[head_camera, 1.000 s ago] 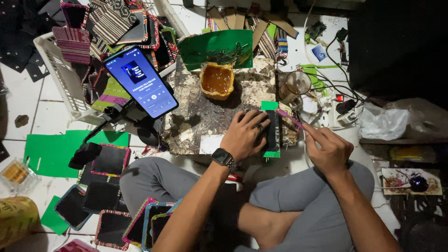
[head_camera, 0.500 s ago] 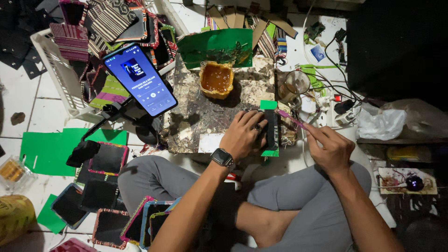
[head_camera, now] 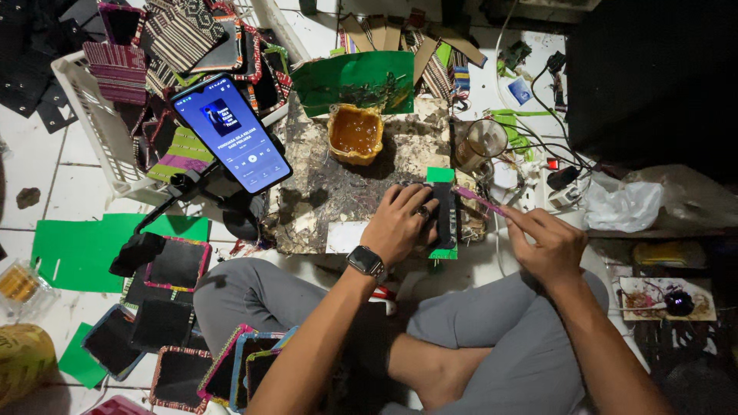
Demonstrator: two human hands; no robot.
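while the left hand (head_camera: 400, 224) presses flat on a narrow black strip with green paper ends (head_camera: 443, 215), which lies on the stained board surface (head_camera: 323, 192) before the crossed legs, the right hand (head_camera: 547, 244) pinches a thin pink brush stick (head_camera: 478, 200), its tip at the strip's right edge. judging by the yellow tub of amber glue (head_camera: 355, 132) nearby, steady downward pressure and short, light strokes along the edge would serve best.

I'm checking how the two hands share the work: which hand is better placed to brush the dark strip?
Probably the right hand: it holds the pink brush with its tip at the dark strip. The left hand lies flat on the strip, pinning it down.
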